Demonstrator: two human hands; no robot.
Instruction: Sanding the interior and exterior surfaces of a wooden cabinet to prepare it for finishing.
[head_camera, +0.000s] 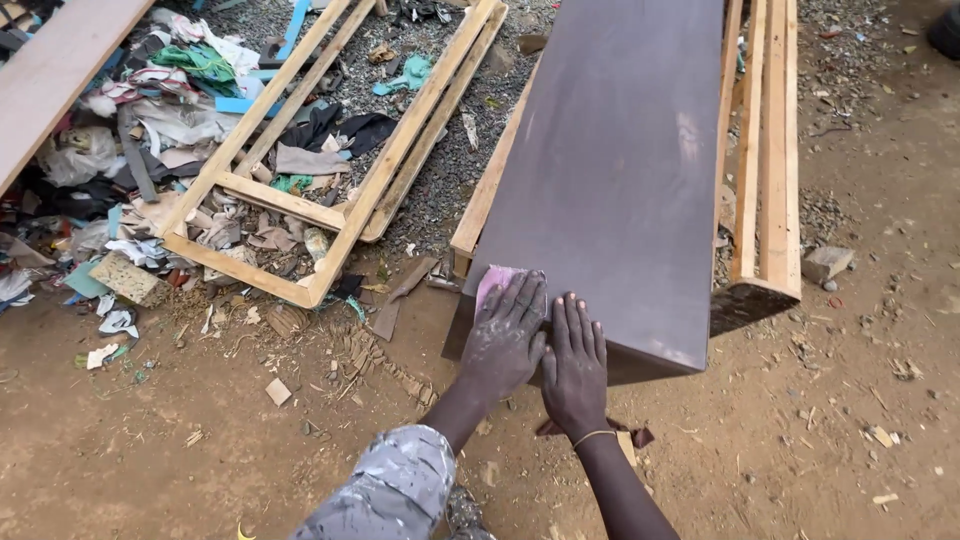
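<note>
A person kneels or bends over a long dark brown board (610, 170) laid across pale timber rails (765, 150) on a dirt yard, both hands pressed to its near end. The left hand (505, 335) lies flat, fingers together and extended toward 12 o'clock, pinning a pink sheet, seemingly sandpaper (495, 280), against the board's near left corner; only the sheet's upper edge shows beyond the fingertips. The right hand (575, 365), a thin band at its wrist, rests just beside it at 3 o'clock, fingers also straight and nearly closed, palm down on the bare panel and gripping nothing. The pink sheet sits under the left hand, so that hand is the nearer one; the right touches only the board.

The board's long axis runs from the hands away toward 12 o'clock, tilting slightly to 1 o'clock, so nearly all of its surface lies ahead of the fingertips. Its face looks dull and dusty, with paler streaks.

At 10 o'clock an open wooden frame (330, 150) lies over gravel and a heap of fabric and paper scraps (150, 120). A stone block (828, 263) sits at 3 o'clock beyond the rails, and wood chips litter the ground.
</note>
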